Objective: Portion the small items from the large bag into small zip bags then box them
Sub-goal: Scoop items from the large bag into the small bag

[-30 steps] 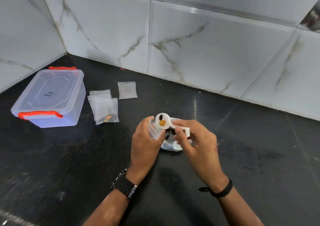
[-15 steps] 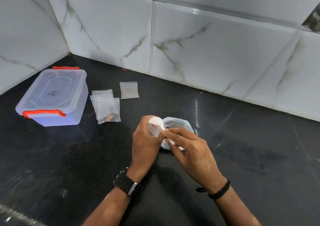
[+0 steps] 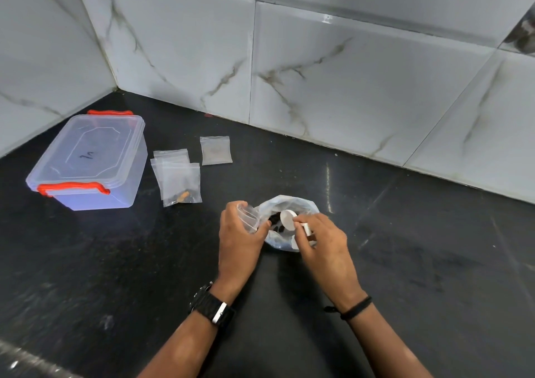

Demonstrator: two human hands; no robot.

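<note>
1. Holding a small zip bag (image 3: 248, 217), the left hand (image 3: 237, 240) curls its grip round the clear plastic, the bag's mouth facing the large bag.
2. Pinching a white scoop (image 3: 289, 219) by its handle, the right hand (image 3: 324, 240) keeps the round cup over the large bag (image 3: 286, 204); the handle's long axis runs toward the worktop's right edge.
3. Dark small items (image 3: 275, 221) lie inside the large bag, near the middle of the black worktop (image 3: 405, 261).
4. More zip bags (image 3: 178, 182) lie toward the back left; one holds an orange piece.
5. A lidded clear box (image 3: 86, 160) with red clips sits near the back left corner; a dark scrawl on its lid cannot be read.
</note>
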